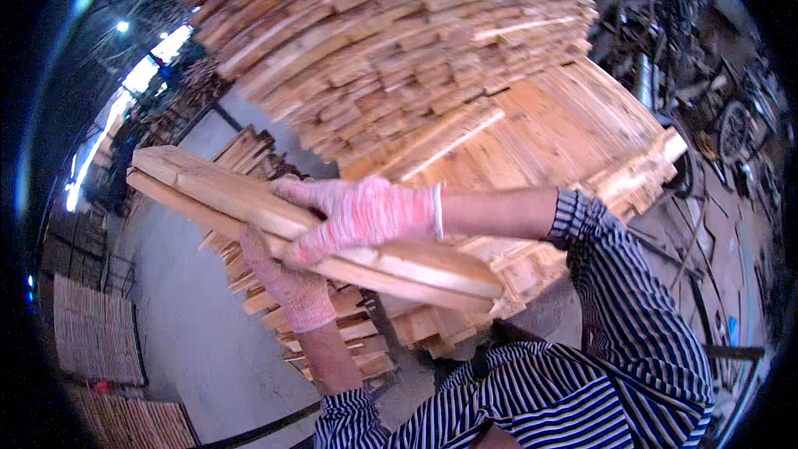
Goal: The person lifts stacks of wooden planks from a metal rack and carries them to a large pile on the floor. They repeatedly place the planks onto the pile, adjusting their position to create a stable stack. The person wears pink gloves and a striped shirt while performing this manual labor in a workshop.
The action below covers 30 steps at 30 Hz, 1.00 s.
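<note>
Stacked pale timber offcuts (432, 58) behind; left hand (287, 278) under, right hand (357, 214) clamped atop long pale wood slats (291, 229); keep bundle level w/ both gripping.

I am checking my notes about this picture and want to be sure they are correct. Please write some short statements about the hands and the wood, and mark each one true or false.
1. Both hands wear knitted work gloves. True: the left hand and the right hand are both gloved.
2. The hands hold a metal pipe. False: they hold a bundle of wooden slats.
3. The right hand lies on top of the bundle and the left hand supports it from below. True.
4. The sleeves are plain white. False: the sleeves have dark and white stripes.
5. A tall stack of wood stands beyond the hands. True.
</note>
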### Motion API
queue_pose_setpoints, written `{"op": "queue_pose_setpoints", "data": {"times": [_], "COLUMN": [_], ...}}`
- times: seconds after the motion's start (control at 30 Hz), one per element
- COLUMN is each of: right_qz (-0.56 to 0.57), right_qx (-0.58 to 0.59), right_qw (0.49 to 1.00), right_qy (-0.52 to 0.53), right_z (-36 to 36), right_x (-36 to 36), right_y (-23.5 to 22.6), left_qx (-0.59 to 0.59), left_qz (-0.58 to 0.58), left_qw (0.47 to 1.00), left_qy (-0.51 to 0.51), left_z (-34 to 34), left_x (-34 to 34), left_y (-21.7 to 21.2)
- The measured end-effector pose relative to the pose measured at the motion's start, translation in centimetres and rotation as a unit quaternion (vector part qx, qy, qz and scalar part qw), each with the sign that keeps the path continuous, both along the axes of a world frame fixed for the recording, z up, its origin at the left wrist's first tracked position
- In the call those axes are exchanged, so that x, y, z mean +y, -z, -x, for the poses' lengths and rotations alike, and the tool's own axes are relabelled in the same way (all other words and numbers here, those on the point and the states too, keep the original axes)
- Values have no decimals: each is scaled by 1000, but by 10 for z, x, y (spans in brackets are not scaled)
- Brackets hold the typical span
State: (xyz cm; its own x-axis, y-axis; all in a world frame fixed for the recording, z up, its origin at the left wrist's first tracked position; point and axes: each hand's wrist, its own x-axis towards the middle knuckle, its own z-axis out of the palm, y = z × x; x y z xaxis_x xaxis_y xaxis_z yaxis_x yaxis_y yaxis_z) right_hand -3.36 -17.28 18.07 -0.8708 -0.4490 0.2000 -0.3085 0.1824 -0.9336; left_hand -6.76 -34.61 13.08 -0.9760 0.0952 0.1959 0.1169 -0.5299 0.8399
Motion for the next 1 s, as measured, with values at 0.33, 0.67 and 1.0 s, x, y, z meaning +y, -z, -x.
{"op": "queue_pose_setpoints", "data": {"times": [0.33,0.67,1.0], "right_qz": [-506,-693,-627], "right_qx": [-37,-99,-144], "right_qw": [847,678,742], "right_qy": [158,225,186], "right_z": [-45,-54,8], "right_x": [279,536,596], "right_y": [47,183,206], "left_qx": [-43,288,222], "left_qz": [223,736,823], "left_qw": [949,552,502], "left_qy": [218,265,142], "left_z": [55,15,153], "left_x": [-24,155,190], "left_y": [-1,105,148]}}
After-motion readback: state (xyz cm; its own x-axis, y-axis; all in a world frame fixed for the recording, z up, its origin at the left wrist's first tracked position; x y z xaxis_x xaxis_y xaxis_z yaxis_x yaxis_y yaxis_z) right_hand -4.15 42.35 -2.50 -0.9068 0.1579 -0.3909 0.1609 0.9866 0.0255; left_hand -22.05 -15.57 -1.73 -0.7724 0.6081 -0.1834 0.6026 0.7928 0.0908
